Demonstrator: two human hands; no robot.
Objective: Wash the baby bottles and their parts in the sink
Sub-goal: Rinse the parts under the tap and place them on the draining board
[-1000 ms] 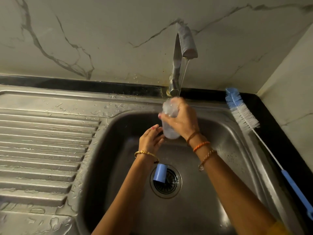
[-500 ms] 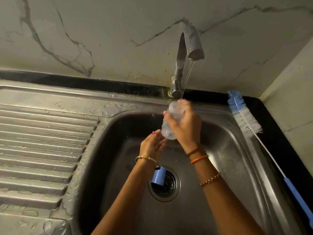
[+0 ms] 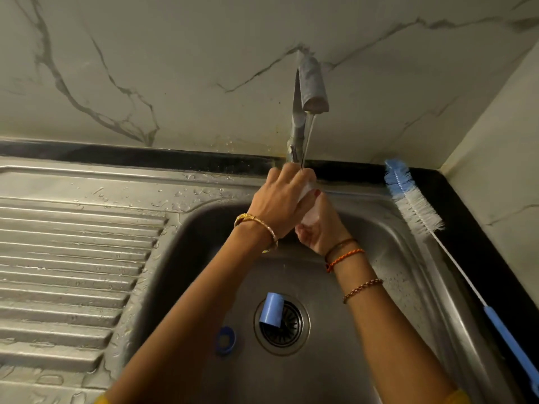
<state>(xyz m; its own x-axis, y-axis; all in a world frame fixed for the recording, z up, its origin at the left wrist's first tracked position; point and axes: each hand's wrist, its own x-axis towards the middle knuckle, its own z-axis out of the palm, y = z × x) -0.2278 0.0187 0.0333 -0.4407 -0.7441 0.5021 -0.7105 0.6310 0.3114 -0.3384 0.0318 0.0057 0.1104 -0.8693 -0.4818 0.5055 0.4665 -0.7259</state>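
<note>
Gripping the clear bottle [image 3: 309,217] with both hands, left hand [image 3: 280,199] and right hand [image 3: 319,228], I am holding it under the tap [image 3: 313,83], frame centre.

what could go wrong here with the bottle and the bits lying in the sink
The clear bottle is wet under the tap stream, gripped by left hand and right hand; it might slip. The blue cap lies over the drain and may slow drainage.

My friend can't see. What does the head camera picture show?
Two hands, left and right, hold a clear bottle under a thin tap stream over a steel sink. A blue cap lies on the drain; a brush rests alongside.
</note>
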